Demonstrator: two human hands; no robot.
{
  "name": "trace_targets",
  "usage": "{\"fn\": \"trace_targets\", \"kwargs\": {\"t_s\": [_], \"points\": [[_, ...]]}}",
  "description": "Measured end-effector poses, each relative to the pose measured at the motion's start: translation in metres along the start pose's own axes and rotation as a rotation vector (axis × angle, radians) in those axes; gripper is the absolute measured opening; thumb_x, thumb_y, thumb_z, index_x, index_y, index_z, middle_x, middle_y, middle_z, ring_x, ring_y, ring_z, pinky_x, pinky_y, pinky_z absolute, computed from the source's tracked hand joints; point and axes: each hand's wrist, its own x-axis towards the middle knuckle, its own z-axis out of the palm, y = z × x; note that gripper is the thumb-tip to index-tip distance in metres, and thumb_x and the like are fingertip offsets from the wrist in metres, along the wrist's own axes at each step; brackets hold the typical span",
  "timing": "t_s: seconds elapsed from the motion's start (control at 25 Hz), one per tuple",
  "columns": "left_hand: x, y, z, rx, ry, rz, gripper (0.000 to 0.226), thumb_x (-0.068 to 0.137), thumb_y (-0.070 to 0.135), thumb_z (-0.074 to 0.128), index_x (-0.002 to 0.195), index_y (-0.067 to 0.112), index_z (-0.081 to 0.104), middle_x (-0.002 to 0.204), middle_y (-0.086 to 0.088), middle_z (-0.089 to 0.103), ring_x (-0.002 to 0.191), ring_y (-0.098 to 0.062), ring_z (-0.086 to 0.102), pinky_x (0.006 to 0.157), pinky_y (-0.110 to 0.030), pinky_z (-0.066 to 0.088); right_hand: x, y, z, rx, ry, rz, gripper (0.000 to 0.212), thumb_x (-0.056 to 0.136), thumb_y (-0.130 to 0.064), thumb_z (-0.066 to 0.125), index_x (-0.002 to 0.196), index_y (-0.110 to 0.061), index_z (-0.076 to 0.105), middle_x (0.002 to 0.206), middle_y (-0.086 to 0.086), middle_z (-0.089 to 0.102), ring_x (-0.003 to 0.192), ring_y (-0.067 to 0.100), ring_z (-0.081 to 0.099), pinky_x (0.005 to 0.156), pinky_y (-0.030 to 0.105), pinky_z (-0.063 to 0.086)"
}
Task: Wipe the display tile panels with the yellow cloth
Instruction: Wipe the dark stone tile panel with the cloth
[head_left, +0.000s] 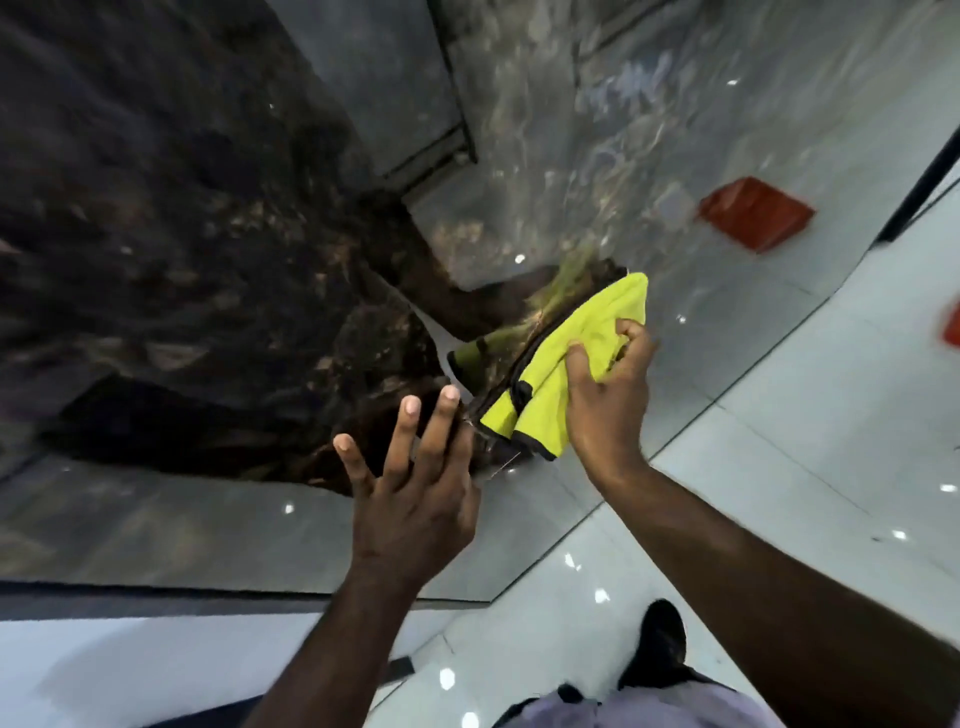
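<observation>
Yellow cloth (563, 364) gripped by R hand (610, 410) fingers (577, 364) against dark tile panel (182, 234); L hand (415, 499) fingers (406, 431) spread, holding nothing.

The right hand (608, 400) grips the cloth (550, 374) from the cloth's right side, its thumb and fingers curled into the folds. Its bare forearm runs down and to the right from there. The left hand (410, 493) is just below and left of the cloth, back to the camera, fingers straight and spread, one fingertip close to the cloth's lower corner.
</observation>
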Motion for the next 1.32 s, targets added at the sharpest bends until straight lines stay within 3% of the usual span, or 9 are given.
{"fn": "trace_targets", "kwargs": {"t_s": [0.2,0.36,0.48,0.72,0.84,0.92,1.08,1.2,1.32], "points": [[0.025,0.003,-0.026,-0.404,0.01,-0.043,0.053,0.084,0.02,0.08,0.135,0.011,0.071,0.169,-0.015,0.045,0.161,-0.036,0.032,0.136,-0.056,0.007,-0.001,-0.074,-0.025,0.308,-0.068,0.1,0.037,0.101,-0.02,0.065,0.134,-0.022,0.049,0.112,0.002,0.071,0.102,0.025,0.071,0.087,0.04,0.056],[0.053,0.001,-0.04,-0.743,0.126,-0.109,0.053,0.09,0.018,0.076,0.139,0.002,0.066,0.164,-0.017,0.05,0.155,-0.04,0.043,0.133,-0.058,0.025,-0.032,-0.115,-0.058,0.488,-0.144,-0.053,0.038,0.084,-0.025,0.067,0.121,-0.027,0.058,0.096,-0.007,0.073,0.089,0.015,0.068,0.078,0.035,0.057],[0.075,0.019,-0.053,-1.107,0.176,-0.124,0.056,0.093,0.021,0.072,0.146,0.007,0.059,0.154,-0.006,0.06,0.145,-0.03,0.056,0.122,-0.059,0.043,-0.048,-0.118,-0.109,0.574,-0.084,-0.048,0.018,0.095,-0.021,0.061,0.112,-0.021,0.058,0.089,-0.001,0.069,0.086,0.021,0.065,0.076,0.035,0.055],[0.137,0.083,-0.098,-1.693,-0.108,-0.02,0.057,0.095,0.048,0.066,0.148,0.029,0.056,0.146,0.015,0.063,0.13,-0.015,0.066,0.109,-0.041,0.053,-0.055,-0.12,-0.234,0.636,0.124,-0.084,0.02,0.099,-0.033,0.058,0.115,-0.024,0.064,0.103,0.007,0.073,0.096,0.032,0.069,0.091,0.049,0.055],[0.172,0.13,-0.11,-1.827,-0.228,-0.015,0.053,0.094,0.057,0.062,0.139,0.03,0.064,0.139,0.014,0.068,0.126,-0.018,0.068,0.108,-0.049,0.054,-0.046,-0.114,-0.29,0.745,0.178,-0.068,0.017,0.102,-0.027,0.057,0.116,-0.023,0.065,0.114,0.016,0.071,0.11,0.047,0.069,0.104,0.065,0.053],[0.195,0.166,-0.113,-1.863,-0.275,0.01,0.05,0.094,0.059,0.062,0.134,0.03,0.068,0.134,0.012,0.071,0.124,-0.019,0.069,0.108,-0.053,0.054,-0.036,-0.108,-0.329,0.802,0.166,-0.038,0.036,0.099,-0.03,0.059,0.133,-0.018,0.062,0.136,0.027,0.064,0.128,0.06,0.058,0.11,0.076,0.042],[0.256,0.253,-0.129,-1.791,-0.329,0.165,0.051,0.092,0.066,0.061,0.13,0.033,0.071,0.126,0.015,0.073,0.123,-0.013,0.069,0.109,-0.05,0.054,-0.008,-0.105,-0.415,0.759,0.185,-0.033,0.087,0.082,-0.058,0.082,0.148,-0.011,0.051,0.137,0.028,0.065,0.116,0.046,0.069,0.1,0.066,0.056],[0.302,0.318,-0.143,-1.769,-0.351,0.214,0.05,0.092,0.067,0.063,0.129,0.036,0.072,0.125,0.014,0.073,0.122,-0.013,0.068,0.109,-0.051,0.054,0.017,-0.116,-0.482,0.557,0.314,-0.132,0.074,0.08,-0.044,0.089,0.141,-0.022,0.053,0.121,0.009,0.071,0.104,0.029,0.075,0.082,0.05,0.064],[0.345,0.389,-0.16,-1.749,-0.334,0.278,0.053,0.091,0.069,0.063,0.131,0.036,0.071,0.128,0.016,0.071,0.124,-0.008,0.067,0.109,-0.046,0.055,0.045,-0.122,-0.558,0.434,0.404,-0.212,0.071,0.074,-0.037,0.088,0.137,-0.036,0.056,0.123,-0.003,0.074,0.109,0.019,0.075,0.087,0.045,0.064]]}}
